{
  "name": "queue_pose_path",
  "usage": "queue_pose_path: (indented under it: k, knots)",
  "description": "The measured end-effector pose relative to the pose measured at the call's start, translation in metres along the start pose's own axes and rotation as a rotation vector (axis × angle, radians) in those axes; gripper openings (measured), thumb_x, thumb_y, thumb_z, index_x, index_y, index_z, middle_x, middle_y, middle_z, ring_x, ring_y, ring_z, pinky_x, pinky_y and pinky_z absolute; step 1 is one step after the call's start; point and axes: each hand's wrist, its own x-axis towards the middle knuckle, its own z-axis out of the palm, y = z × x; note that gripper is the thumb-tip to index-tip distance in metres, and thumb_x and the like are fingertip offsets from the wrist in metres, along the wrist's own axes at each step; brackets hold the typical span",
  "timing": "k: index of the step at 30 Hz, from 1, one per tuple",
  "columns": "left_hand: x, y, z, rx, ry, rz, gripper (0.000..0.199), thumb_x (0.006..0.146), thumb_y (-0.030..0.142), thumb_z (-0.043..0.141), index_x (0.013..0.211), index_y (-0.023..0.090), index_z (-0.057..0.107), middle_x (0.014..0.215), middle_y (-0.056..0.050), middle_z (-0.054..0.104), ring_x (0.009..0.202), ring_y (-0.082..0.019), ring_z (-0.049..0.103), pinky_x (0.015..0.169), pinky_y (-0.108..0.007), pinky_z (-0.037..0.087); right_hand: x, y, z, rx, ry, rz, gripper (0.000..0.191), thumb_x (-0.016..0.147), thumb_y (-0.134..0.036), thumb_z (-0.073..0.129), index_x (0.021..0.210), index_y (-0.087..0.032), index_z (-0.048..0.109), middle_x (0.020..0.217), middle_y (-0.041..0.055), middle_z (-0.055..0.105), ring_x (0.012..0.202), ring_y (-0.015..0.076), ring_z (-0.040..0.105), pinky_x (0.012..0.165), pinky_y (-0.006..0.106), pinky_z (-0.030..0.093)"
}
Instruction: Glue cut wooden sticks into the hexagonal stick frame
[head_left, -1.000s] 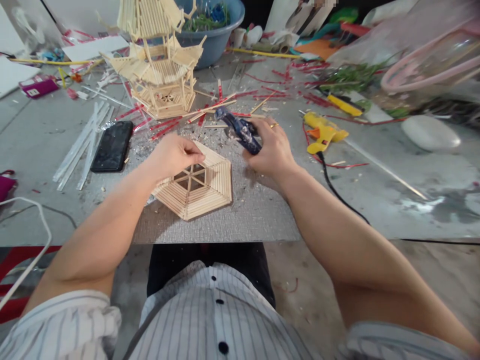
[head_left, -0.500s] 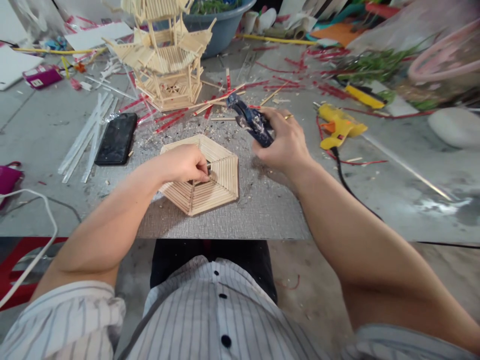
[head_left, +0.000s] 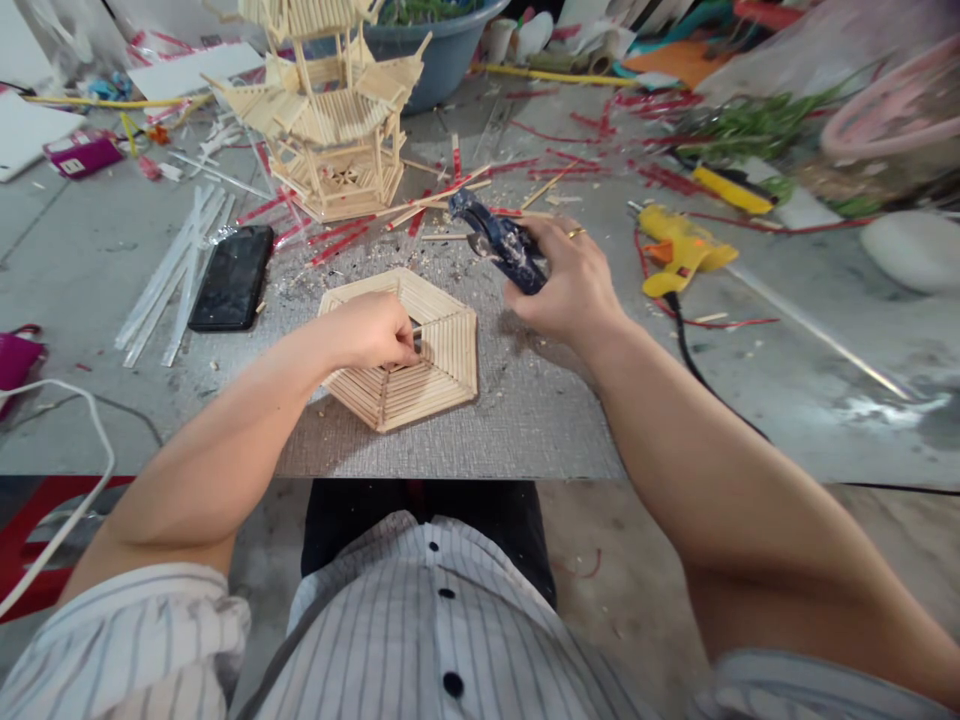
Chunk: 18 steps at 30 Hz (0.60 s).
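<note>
A hexagonal panel of thin wooden sticks (head_left: 435, 375) lies flat near the table's front edge. My left hand (head_left: 379, 332) is over its middle, fingers pinched together at the central opening; what they hold, if anything, is hidden. To the right, my right hand (head_left: 566, 275) is closed around a dark blue tool (head_left: 506, 245) with bits of debris on it, just above the table and apart from the panel. Behind the panel stands a tiered stick model (head_left: 337, 115).
A black phone (head_left: 232, 278) and clear glue sticks (head_left: 176, 270) lie on the left. On the right rests a yellow glue gun (head_left: 686, 250) with a black cord. Red strips and loose sticks (head_left: 547, 187) litter the table (head_left: 525, 430) behind my hands, before a blue basin (head_left: 442, 60).
</note>
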Motion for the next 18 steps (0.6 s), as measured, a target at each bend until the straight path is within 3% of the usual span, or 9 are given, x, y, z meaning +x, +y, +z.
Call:
queue_pose_path:
  k: [3,6,10,15,18]
  knots:
    - [0.0007,-0.0007,0.0005,0.008,-0.003,-0.003,0.021,0.072,0.031,0.062,0.077,0.014,0.074,0.067,-0.003,0.067,0.06,-0.011,0.053,0.061,-0.025,0.034,-0.0004,-0.0007,-0.0007,-0.004,-0.005,-0.003,0.059,0.065,-0.023,0.062,0.122,-0.031,0.049,0.124,0.0045,0.058,0.121,0.0313,0.047,0.098,0.053,0.041]
    - [0.0013,-0.0015,0.0006,0.018,-0.011,-0.006,0.023,0.072,0.032,0.061,0.078,0.014,0.074,0.069,-0.003,0.068,0.061,-0.011,0.054,0.061,-0.025,0.034,-0.0008,-0.0005,-0.0004,-0.003,-0.01,0.004,0.059,0.066,-0.023,0.062,0.122,-0.035,0.048,0.126,0.0028,0.057,0.124,0.0302,0.046,0.1,0.052,0.04]
    - [0.0012,-0.0037,-0.0006,-0.001,-0.047,0.007,0.023,0.072,0.033,0.059,0.076,0.015,0.074,0.067,-0.003,0.067,0.059,-0.011,0.053,0.06,-0.026,0.034,-0.001,0.0,0.0005,-0.001,-0.007,-0.003,0.06,0.065,-0.024,0.062,0.124,-0.027,0.049,0.126,0.0077,0.057,0.125,0.0328,0.044,0.099,0.054,0.04]
    - [0.0011,-0.0066,-0.0025,-0.013,-0.083,0.017,0.023,0.071,0.033,0.059,0.078,0.016,0.074,0.07,-0.003,0.07,0.06,-0.011,0.054,0.06,-0.025,0.034,-0.0011,-0.0001,-0.0002,0.008,-0.02,0.008,0.058,0.069,-0.029,0.061,0.124,-0.038,0.047,0.124,0.0024,0.058,0.126,0.034,0.043,0.1,0.058,0.038]
    - [0.0007,-0.0073,-0.0024,-0.005,-0.093,0.025,0.023,0.071,0.033,0.059,0.078,0.017,0.074,0.071,-0.002,0.07,0.06,-0.011,0.054,0.06,-0.024,0.034,-0.001,0.0002,-0.0006,-0.003,-0.041,0.006,0.059,0.068,-0.028,0.061,0.125,-0.03,0.047,0.125,0.0074,0.056,0.125,0.0343,0.044,0.1,0.056,0.038]
